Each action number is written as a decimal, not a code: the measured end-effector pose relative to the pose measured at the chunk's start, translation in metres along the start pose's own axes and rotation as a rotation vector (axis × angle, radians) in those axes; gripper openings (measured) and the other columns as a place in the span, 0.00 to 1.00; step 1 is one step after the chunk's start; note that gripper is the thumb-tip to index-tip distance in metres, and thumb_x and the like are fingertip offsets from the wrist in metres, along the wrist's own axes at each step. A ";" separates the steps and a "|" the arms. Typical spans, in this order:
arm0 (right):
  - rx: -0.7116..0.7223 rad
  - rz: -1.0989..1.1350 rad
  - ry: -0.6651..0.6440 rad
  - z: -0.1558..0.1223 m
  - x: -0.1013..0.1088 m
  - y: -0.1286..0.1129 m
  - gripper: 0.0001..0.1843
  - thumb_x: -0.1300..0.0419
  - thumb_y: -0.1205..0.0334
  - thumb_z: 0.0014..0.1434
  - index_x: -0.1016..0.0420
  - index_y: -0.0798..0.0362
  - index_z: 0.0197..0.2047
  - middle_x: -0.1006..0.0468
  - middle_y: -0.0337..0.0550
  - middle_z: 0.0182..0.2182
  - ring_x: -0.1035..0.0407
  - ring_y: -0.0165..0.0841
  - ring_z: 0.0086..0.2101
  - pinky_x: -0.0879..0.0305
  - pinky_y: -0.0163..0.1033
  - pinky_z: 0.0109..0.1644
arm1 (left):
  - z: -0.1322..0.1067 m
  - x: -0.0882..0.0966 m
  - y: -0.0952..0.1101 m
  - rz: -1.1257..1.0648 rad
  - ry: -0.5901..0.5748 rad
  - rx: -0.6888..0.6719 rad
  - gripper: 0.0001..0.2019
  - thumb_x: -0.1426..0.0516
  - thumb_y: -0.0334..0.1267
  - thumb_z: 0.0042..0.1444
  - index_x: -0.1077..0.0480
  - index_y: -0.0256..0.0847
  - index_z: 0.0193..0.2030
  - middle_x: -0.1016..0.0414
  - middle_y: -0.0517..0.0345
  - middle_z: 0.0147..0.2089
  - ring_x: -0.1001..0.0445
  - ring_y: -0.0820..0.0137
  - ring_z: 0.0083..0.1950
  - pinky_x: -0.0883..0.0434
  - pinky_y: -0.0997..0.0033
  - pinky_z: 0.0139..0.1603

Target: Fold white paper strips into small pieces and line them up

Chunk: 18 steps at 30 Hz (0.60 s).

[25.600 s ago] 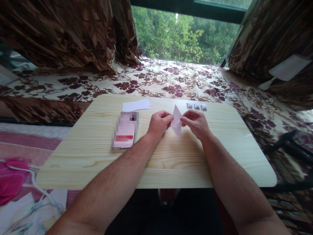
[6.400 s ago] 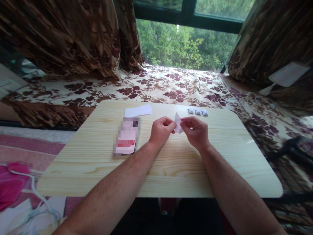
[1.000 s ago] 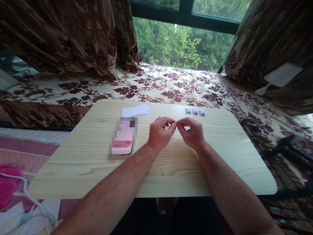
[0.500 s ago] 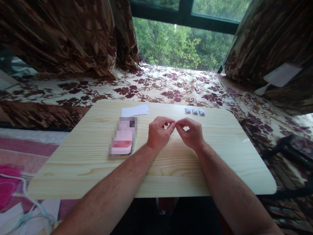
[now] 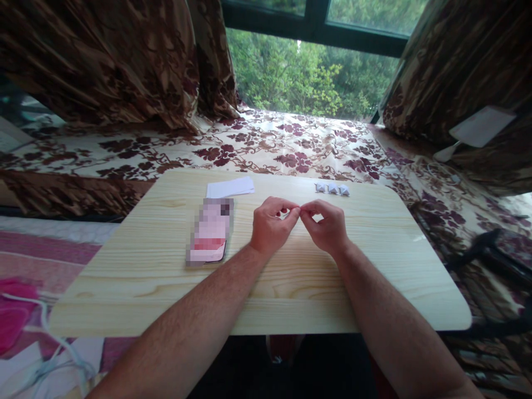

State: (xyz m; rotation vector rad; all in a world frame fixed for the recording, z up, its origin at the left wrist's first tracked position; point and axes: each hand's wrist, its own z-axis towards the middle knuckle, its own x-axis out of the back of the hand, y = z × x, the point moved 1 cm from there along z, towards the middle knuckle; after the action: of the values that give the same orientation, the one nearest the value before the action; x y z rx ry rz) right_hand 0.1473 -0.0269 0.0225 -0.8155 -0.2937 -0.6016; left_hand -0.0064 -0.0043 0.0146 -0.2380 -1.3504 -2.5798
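Observation:
My left hand and my right hand meet fingertip to fingertip above the middle of the wooden table. Both are closed in a pinch, thumb against fingers. Whatever is between the fingertips is hidden or too small to make out. Beyond my right hand, three small white folded paper pieces stand in a row near the table's far edge. A stack of white paper strips lies at the far left, beyond a pink phone, partly blurred, to the left of my left hand.
Past the table's far edge is a window ledge covered with floral cloth, with patterned curtains on both sides. White cables and a bright pink item lie at the lower left. A black frame stands at the right.
My hands stay pinched together in almost the same place. The whole view has shifted very slightly; the phone, paper strips and folded pieces lie as before.

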 end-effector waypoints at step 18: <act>-0.061 0.034 0.071 0.005 0.006 0.000 0.03 0.35 0.63 0.57 0.23 0.50 0.31 0.18 0.45 0.41 0.25 0.38 0.44 0.31 0.46 0.54 | 0.000 -0.005 -0.003 -0.286 0.004 0.238 0.09 0.36 0.44 0.55 0.22 0.40 0.35 0.21 0.58 0.31 0.26 0.71 0.32 0.30 0.71 0.35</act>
State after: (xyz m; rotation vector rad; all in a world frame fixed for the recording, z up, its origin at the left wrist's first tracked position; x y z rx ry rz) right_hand 0.1517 -0.0257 0.0285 -0.8543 -0.1968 -0.6086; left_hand -0.0022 -0.0014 0.0109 0.0015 -1.7873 -2.5996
